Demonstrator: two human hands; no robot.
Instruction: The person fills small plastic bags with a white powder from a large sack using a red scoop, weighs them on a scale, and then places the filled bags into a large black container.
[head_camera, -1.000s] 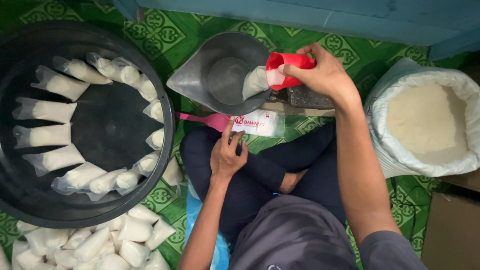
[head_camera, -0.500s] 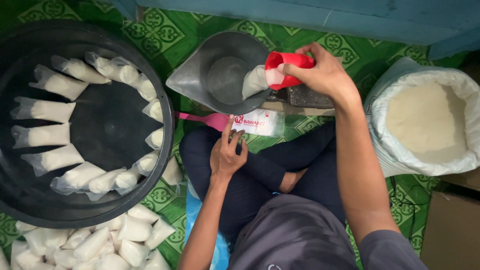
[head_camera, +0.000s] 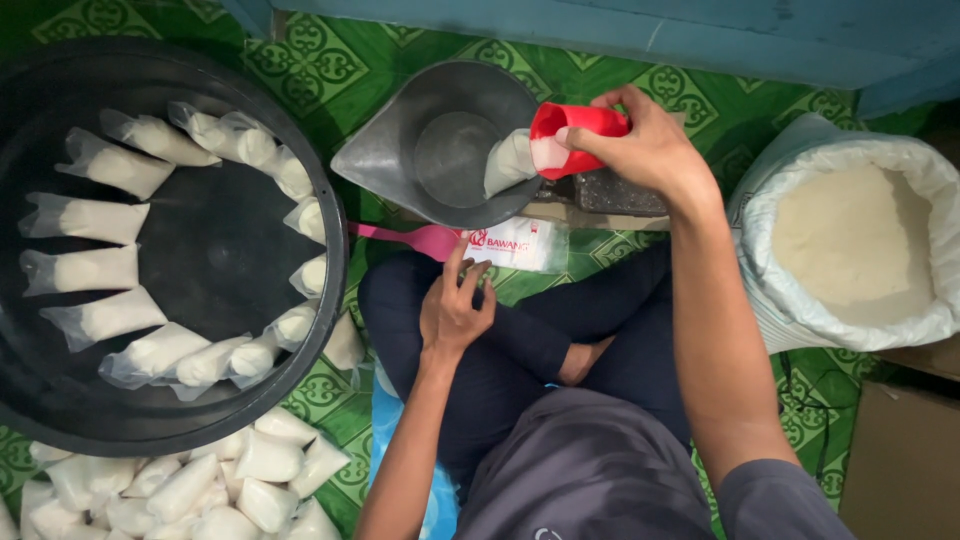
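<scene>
At nine o'clock a wide round black basin (head_camera: 210, 250) fills the left side, its rim almost meeting the person's knee; filled, knotted clear plastic bags of white grain (head_camera: 95, 165) lie fanned along its inner wall, leaving the dull centre bare. At seven o'clock more plump glossy bags (head_camera: 200, 490) are heaped on the green patterned floor mat (head_camera: 330, 75), with only a narrow strip of mat open beside the basin. At the centre the left hand (head_camera: 455, 310) rests on the thigh, its grip pinched together on the edge of a flat printed plastic packet (head_camera: 520, 243) lying just by a pink handle (head_camera: 400, 238). At twelve o'clock a grey metal scale pan (head_camera: 440, 145) with a pointed spout holds a small filled bag (head_camera: 508, 162). The right hand (head_camera: 640, 145) has its grip clamped around a smooth red plastic cup (head_camera: 570, 135), tilted over the pan's right rim against that bag. At three o'clock an open woven sack (head_camera: 850, 245) of white grain sits well apart.
</scene>
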